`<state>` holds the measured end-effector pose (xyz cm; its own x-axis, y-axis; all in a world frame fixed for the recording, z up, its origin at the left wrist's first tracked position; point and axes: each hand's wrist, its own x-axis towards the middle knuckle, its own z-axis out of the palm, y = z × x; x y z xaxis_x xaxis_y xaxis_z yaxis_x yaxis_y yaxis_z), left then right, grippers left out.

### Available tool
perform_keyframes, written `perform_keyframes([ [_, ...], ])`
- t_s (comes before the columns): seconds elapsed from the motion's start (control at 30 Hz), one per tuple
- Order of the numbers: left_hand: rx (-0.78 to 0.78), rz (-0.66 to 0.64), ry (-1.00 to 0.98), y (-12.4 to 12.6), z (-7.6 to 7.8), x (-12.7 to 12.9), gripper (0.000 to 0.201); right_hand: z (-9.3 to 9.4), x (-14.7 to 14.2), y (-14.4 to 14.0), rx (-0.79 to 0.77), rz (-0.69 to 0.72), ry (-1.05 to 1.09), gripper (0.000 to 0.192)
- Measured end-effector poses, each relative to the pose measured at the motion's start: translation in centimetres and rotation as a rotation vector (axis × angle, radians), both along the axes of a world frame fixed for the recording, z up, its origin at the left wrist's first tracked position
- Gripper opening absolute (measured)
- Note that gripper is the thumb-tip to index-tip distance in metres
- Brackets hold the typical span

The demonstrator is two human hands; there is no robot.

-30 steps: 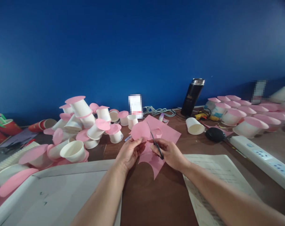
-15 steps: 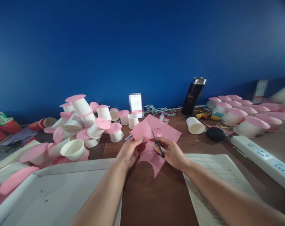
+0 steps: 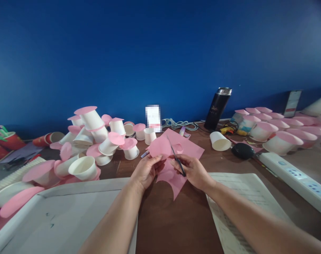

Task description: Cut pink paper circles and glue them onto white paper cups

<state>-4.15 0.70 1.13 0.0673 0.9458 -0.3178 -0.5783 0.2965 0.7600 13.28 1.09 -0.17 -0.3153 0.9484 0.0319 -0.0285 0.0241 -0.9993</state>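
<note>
My left hand (image 3: 147,170) pinches the lower edge of a rounded piece of pink paper (image 3: 160,146) between thumb and fingers. In my right hand (image 3: 194,171) is a pair of black-handled scissors (image 3: 179,163), its blades pointing up and away along the right edge of the rounded paper. My right fingers are wrapped round the handles. Below and between my hands lies a pink paper scrap (image 3: 172,181) with curved cut edges. A larger pink sheet (image 3: 190,146) rests behind them on the brown table (image 3: 173,225).
Paper cups topped with pink discs (image 3: 90,118) are heaped on the left, with more rows (image 3: 263,129) at the right. A black thermos (image 3: 217,109), a white cup (image 3: 220,141), a black mouse (image 3: 243,151) and a power strip (image 3: 295,176) stand to the right. White sheets flank my forearms.
Hardly anything differs. My right hand and the scissors have shifted very slightly, while my left hand and the rounded paper stay in place.
</note>
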Motion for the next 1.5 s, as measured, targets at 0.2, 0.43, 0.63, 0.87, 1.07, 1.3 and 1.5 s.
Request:
perform_keyframes([
  [0.2,-0.012,0.006,0.017,-0.1,0.2,-0.2,0.015,0.6,0.2,-0.2,0.015,-0.004,-0.033,0.048],
  [0.43,-0.011,0.01,0.016,-0.1,0.4,-0.3,0.016,1.9,0.1,-0.6,0.058,-0.006,-0.09,0.049],
  [0.63,0.0,0.015,0.008,0.0,0.4,-0.4,0.017,1.6,0.3,-0.4,0.078,-0.017,-0.13,0.049],
  [0.87,0.013,0.037,-0.014,0.0,0.4,-0.6,0.018,1.2,0.5,-0.3,0.101,-0.008,-0.159,0.048],
  [1.07,0.01,0.037,-0.024,0.2,0.2,-0.7,0.016,1.1,0.5,-0.2,0.116,-0.003,-0.162,0.046],
  [1.3,0.044,0.085,-0.029,0.1,0.5,-0.6,0.023,1.2,0.3,-0.4,0.106,0.005,-0.184,0.048],
  [1.5,0.059,0.129,0.072,0.3,0.4,-0.5,0.029,1.2,0.1,-0.6,0.059,0.047,-0.178,0.058],
])
